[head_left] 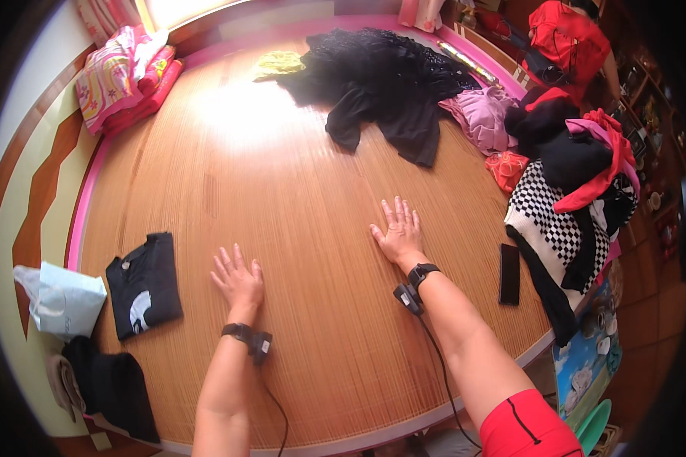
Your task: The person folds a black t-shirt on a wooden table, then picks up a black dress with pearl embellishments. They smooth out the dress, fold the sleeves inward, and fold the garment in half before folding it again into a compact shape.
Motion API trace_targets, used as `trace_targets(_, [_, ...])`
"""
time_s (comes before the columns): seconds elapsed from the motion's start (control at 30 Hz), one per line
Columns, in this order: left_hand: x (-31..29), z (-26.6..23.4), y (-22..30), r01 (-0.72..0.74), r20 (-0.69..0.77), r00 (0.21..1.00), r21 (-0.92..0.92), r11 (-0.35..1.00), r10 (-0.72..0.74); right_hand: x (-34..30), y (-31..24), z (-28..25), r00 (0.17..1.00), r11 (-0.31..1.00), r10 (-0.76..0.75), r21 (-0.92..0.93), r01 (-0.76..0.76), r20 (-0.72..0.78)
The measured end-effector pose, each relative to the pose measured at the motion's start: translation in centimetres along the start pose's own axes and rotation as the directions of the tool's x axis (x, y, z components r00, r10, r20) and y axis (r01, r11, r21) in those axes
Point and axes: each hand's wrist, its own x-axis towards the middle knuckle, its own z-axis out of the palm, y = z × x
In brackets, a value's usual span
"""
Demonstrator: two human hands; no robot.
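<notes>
My left hand (238,280) is spread over the bamboo mat (305,327), palm down, with nothing in it. My right hand (399,232) is likewise spread, farther forward and to the right, and holds nothing. Whether the palms touch the mat or hover just above it I cannot tell. Nearest to the left hand is a folded black T-shirt (160,276) with a pale print. A black smartphone (509,274) lies to the right of my right forearm. Black garments (389,84) sprawl across the far side of the mat, beside a small yellow cloth (280,64).
On the right edge sits a heap with a checkered knit (545,199), a black garment (560,145) and pink clothing (484,114). At left are a pale blue bag (68,301), dark folded clothes (114,385) and folded bedding (126,80). A person in red (568,46) is at the far right.
</notes>
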Motion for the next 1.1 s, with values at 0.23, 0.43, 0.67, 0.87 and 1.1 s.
trace_targets(0.23, [4.0, 0.8, 6.5, 0.301, -0.06, 0.953, 0.04, 0.953, -0.299, 8.1, 0.7, 1.4, 0.987, 0.994, 0.106, 0.052, -0.101, -0.118])
trace_targets(0.43, [6.8, 0.4, 8.4, 0.383, -0.075, 0.924, 0.16, 0.91, -0.375, 16.3, 2.3, 2.4, 0.964, 0.998, 0.069, 0.013, -0.068, -0.255])
trace_targets(0.67, [7.6, -0.4, 9.2, 0.413, -0.016, 0.909, 0.154, 0.898, -0.416, 27.9, 4.4, 2.2, 0.984, 0.999, 0.041, 0.014, -0.039, -0.173])
trace_targets(0.87, [7.6, -0.8, 9.0, 0.401, 0.002, 0.913, 0.167, 0.901, -0.407, 39.1, 2.5, -0.3, 0.961, 0.962, -0.25, -0.143, 0.233, -0.114])
trace_targets(1.1, [8.0, -1.3, 9.2, 0.388, 0.036, 0.918, 0.14, 0.911, -0.396, 48.2, -0.4, 1.7, 0.949, 0.941, -0.3, -0.133, 0.311, 0.098])
